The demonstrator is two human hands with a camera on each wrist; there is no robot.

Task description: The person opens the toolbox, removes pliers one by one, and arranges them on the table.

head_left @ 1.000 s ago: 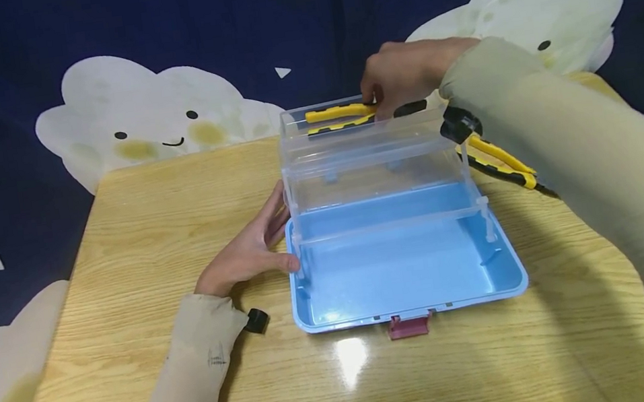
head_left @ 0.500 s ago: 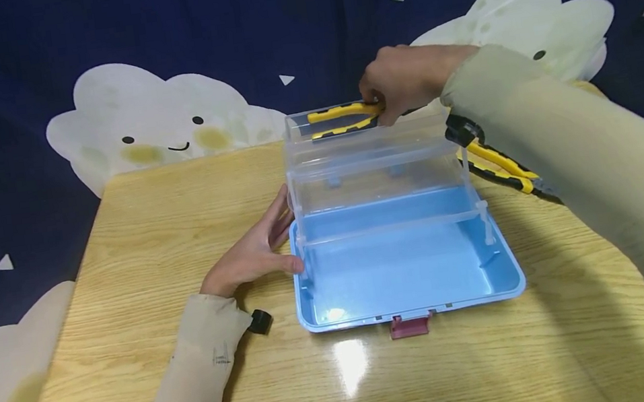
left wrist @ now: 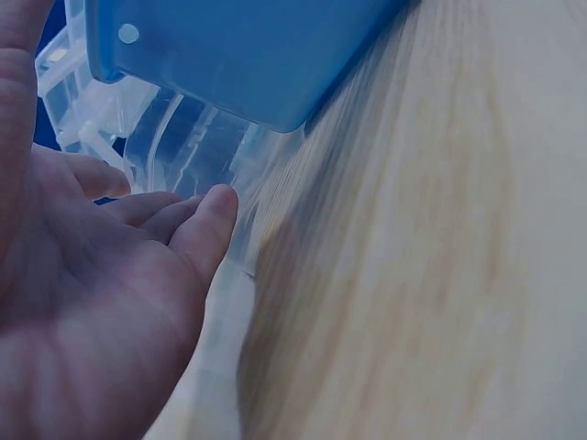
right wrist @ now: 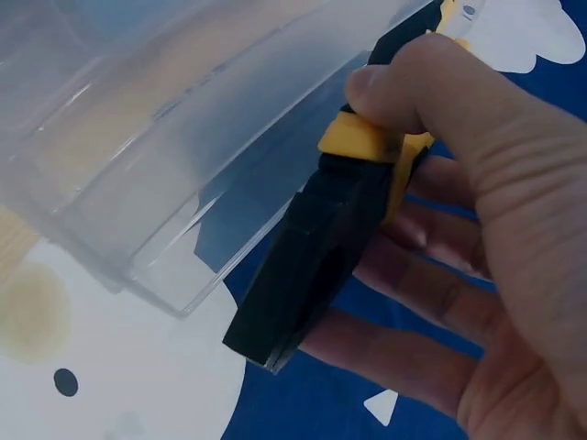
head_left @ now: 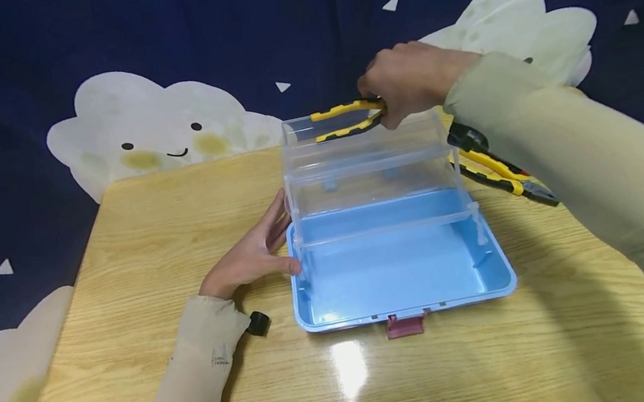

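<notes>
My right hand (head_left: 409, 77) grips a pair of pliers with yellow and black handles (head_left: 343, 133) above the top clear tray of a toolbox. In the right wrist view, the thumb and fingers hold the pliers (right wrist: 293, 266) near the pivot, dark jaws pointing down-left. The blue toolbox (head_left: 393, 280) stands unfolded, its clear plastic trays (head_left: 375, 187) raised at the back. At its left side, my left hand (head_left: 256, 254) touches the rim with the thumb, fingers extended along the wall. The left wrist view shows this hand (left wrist: 110, 266) beside the blue wall, holding nothing.
A second pair of yellow and black pliers (head_left: 515, 185) lies on the wooden table (head_left: 167, 228) right of the toolbox, partly behind my right forearm. A maroon latch (head_left: 404, 326) hangs at the box's front. A dark curtain (head_left: 213, 25) with clouds hangs behind.
My right hand has raised the pliers slightly, so their handles stand higher against the top tray's rim. The left hand stays at the box's side. The head view has shifted a little.
</notes>
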